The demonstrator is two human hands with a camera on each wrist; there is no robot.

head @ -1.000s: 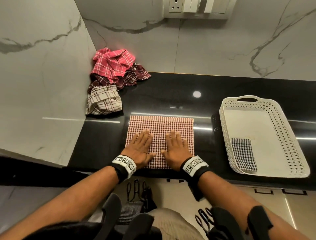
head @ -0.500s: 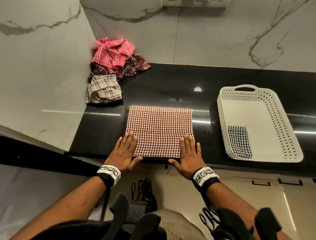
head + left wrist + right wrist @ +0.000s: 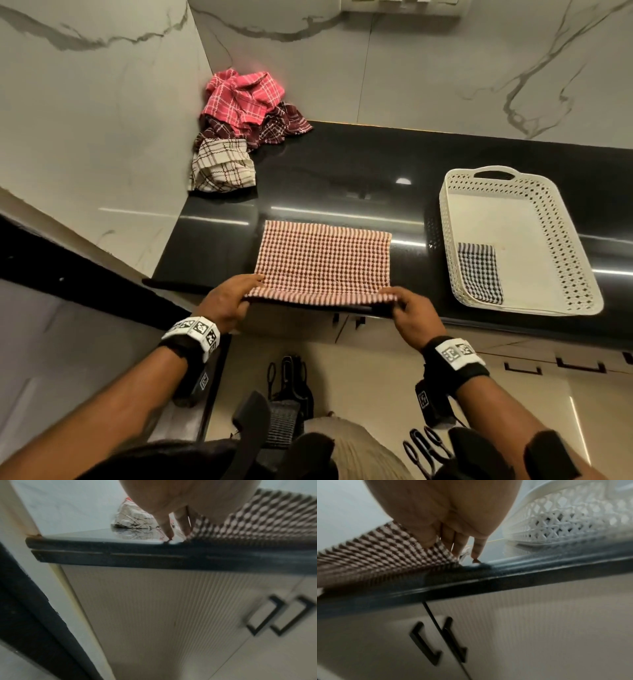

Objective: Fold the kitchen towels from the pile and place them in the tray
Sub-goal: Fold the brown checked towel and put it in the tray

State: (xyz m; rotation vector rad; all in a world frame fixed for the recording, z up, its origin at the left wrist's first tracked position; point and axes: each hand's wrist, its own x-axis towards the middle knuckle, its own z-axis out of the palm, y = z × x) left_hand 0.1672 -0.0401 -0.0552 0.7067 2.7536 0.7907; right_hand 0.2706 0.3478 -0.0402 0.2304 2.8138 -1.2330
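- Red-checked towel (image 3: 323, 262) lies flat on the black table (image 3: 342, 171), near its front edge.
- Left hand (image 3: 227, 301) pinches the near-left corner; right hand (image 3: 407, 313) pinches the near-right corner, lifting that edge.
- White tray (image 3: 561, 260) to the right holds a folded dark-checked towel (image 3: 479, 272).

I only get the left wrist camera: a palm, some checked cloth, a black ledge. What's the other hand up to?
Observer: The right hand pinches the near right corner of the same red checked towel, so both near corners are held.
Operator: And where does the cloth end up?
Observer: A white perforated tray stands to the towel's right on the counter. One folded dark checked towel already lies in its near left corner.
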